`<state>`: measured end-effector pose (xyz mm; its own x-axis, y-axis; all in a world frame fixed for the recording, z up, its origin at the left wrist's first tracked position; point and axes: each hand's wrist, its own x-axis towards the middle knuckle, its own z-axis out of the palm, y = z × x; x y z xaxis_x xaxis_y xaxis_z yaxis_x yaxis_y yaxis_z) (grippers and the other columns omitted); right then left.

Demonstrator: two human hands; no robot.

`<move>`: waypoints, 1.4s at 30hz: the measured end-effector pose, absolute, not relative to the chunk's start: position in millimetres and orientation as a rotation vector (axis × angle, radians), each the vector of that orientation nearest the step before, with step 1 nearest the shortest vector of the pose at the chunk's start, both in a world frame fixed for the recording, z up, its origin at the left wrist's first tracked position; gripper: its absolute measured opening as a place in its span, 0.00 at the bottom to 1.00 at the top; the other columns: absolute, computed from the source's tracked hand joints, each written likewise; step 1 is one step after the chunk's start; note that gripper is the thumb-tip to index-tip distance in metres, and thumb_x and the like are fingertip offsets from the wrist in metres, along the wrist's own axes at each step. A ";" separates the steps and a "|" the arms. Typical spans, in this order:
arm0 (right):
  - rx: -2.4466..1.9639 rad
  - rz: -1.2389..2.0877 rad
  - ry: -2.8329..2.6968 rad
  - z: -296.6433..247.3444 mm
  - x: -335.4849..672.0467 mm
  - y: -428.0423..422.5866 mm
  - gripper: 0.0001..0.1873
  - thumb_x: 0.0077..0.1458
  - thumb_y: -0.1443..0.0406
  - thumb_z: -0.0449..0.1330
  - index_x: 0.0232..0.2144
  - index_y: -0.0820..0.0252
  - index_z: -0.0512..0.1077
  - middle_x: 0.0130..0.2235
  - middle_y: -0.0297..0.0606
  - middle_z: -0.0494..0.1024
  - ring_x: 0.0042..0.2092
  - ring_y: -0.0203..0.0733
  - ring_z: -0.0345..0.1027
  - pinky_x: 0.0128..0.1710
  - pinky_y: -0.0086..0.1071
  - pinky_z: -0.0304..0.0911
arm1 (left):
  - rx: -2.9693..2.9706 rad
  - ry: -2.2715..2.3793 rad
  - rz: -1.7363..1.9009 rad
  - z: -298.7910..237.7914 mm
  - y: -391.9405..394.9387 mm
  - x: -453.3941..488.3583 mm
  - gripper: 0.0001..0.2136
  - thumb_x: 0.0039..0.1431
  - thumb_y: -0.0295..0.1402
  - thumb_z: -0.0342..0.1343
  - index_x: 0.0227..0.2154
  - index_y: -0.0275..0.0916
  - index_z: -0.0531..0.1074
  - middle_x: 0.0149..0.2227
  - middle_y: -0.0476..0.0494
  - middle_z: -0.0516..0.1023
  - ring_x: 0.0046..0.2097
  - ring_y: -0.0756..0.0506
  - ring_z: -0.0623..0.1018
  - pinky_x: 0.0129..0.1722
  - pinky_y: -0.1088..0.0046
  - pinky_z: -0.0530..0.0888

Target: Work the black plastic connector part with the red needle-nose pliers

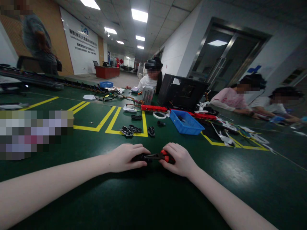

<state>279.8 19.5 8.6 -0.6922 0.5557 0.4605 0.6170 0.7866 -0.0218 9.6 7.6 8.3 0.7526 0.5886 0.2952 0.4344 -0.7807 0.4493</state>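
Observation:
Both my hands rest on the green table point(153, 198) near its front. My right hand point(178, 159) is closed round the red-and-black handles of a pair of pliers point(160, 156), whose dark jaws point left. My left hand point(126, 157) is closed over a small black part point(139, 157) that meets the plier jaws. Much of that part is hidden under my fingers. Just beyond my hands lie several small black parts point(130, 130) on the yellow floor-tape lines.
A blue bin point(185, 123), a roll of white tape point(159, 115), a red strip point(153, 108) and an open black case point(183, 92) sit further back. Other people work at the table's far and right sides. White scraps and cables point(230, 129) litter the right.

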 end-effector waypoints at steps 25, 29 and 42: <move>-0.921 -0.229 -2.519 10.2 278.7 18.8 0.13 0.56 0.57 0.58 0.38 0.60 0.68 0.38 0.43 0.75 0.39 0.45 0.68 0.37 0.38 0.62 | 2.590 0.807 0.594 13.5 1.2 10.9 0.15 0.67 0.38 0.51 0.53 0.41 0.66 0.44 0.43 0.75 0.40 0.44 0.77 0.38 0.70 0.70; -0.914 -0.246 -2.530 8.4 279.3 19.8 0.14 0.55 0.56 0.58 0.36 0.61 0.68 0.37 0.42 0.75 0.36 0.44 0.67 0.35 0.37 0.61 | 2.587 0.794 0.583 10.9 4.3 10.7 0.15 0.67 0.39 0.51 0.54 0.41 0.66 0.44 0.44 0.75 0.40 0.44 0.77 0.38 0.71 0.70; -0.899 -0.281 -2.585 9.5 276.7 17.0 0.13 0.57 0.56 0.57 0.35 0.61 0.68 0.34 0.41 0.73 0.34 0.42 0.64 0.33 0.35 0.58 | 2.658 0.796 0.523 5.2 9.0 9.4 0.17 0.67 0.41 0.51 0.55 0.42 0.64 0.45 0.43 0.74 0.41 0.43 0.77 0.38 0.70 0.70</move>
